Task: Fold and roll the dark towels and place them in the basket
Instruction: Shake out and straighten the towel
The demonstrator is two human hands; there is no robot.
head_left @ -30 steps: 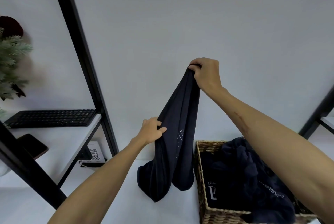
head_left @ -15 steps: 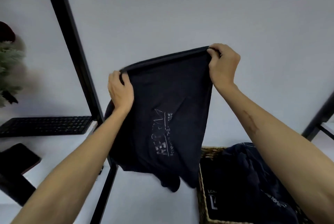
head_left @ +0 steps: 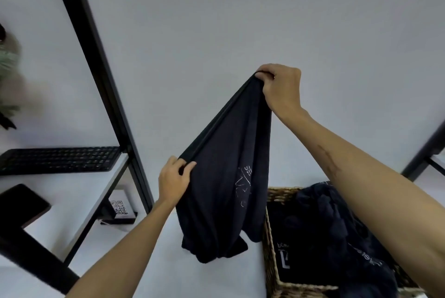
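Observation:
A dark towel [head_left: 224, 191] with pale printed lettering hangs in the air above the white table. My right hand [head_left: 280, 87] pinches its top corner, held high. My left hand [head_left: 174, 178] grips the same hemmed edge lower down and to the left, so the edge slopes down leftward. The towel's lower end dangles just above the table beside the wicker basket [head_left: 271, 232] at the lower right. Several more dark towels [head_left: 334, 232] lie crumpled in the basket, partly hidden by my right forearm.
A black shelf frame [head_left: 101, 76] slants up on the left. Its white shelf carries a black keyboard [head_left: 60, 159] and a dark phone [head_left: 19, 202]. A small QR-code card [head_left: 119, 207] stands under the shelf. A plant [head_left: 7, 76] shows at the far left edge.
Half a second ago the towel was spread wide between both raised hands. My left hand has since dropped and moved right, so the towel now hangs gathered with its edge sloping.

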